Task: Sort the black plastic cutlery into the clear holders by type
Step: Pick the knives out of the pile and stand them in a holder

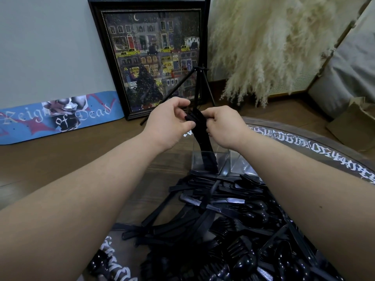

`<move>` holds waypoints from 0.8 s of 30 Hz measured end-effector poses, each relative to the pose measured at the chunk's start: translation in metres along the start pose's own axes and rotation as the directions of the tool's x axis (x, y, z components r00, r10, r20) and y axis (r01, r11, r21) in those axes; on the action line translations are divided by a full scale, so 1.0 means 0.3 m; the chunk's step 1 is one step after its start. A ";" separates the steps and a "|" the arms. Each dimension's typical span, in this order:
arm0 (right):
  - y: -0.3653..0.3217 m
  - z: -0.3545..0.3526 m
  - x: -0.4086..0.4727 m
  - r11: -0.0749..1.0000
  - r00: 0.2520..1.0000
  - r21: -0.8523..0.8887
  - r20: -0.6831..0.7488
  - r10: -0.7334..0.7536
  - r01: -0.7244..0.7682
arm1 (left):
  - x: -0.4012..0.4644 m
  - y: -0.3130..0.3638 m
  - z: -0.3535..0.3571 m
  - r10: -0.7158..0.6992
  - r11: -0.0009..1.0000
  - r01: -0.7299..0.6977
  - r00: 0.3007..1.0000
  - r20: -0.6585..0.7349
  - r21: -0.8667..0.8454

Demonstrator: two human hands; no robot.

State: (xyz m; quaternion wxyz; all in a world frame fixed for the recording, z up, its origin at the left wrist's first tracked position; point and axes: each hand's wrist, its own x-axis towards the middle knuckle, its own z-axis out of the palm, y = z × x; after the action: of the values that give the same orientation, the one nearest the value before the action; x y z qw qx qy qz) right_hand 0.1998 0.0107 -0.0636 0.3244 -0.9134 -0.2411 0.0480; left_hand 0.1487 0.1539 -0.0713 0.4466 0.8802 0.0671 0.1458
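Note:
A bundle of black plastic cutlery [205, 147] stands upright, its lower ends inside the left clear holder [197, 162]. My left hand [169, 123] and my right hand [224, 126] both pinch the bundle's top ends from either side. A second clear holder [238, 162] stands right of the first; I cannot tell what it holds. In front of the holders lies a large heap of black forks, knives and spoons [233, 220] on the round glass table.
The round table [316, 148] has a rim with white lettering. Behind it are a black tripod [199, 78], a framed picture [154, 57], a skateboard deck [58, 116] against the wall, pampas grass [269, 47] and a cardboard box [353, 122] at right.

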 end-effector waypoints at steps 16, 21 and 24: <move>0.078 -0.089 -0.461 1.000 0.997 0.018 -0.071 0.004 -0.003 | -0.410 0.048 0.083 -0.113 0.989 0.104 0.990 0.090 0.101; 0.184 -0.115 -0.678 0.995 0.993 0.010 -0.051 0.103 -0.103 | -0.574 0.104 0.163 -0.074 0.979 0.025 0.969 0.235 0.203; 0.277 -0.145 -0.769 0.983 0.975 -0.006 -0.130 0.181 -0.183 | -0.636 0.144 0.207 -0.043 0.960 -0.037 0.960 0.276 0.277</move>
State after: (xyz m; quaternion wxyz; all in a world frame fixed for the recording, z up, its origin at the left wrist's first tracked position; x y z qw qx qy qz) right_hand 0.0416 -0.1788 -0.0966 0.3253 -0.9357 -0.1353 0.0162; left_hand -0.0132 0.0333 -0.1085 0.3229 0.9461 0.0246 0.0084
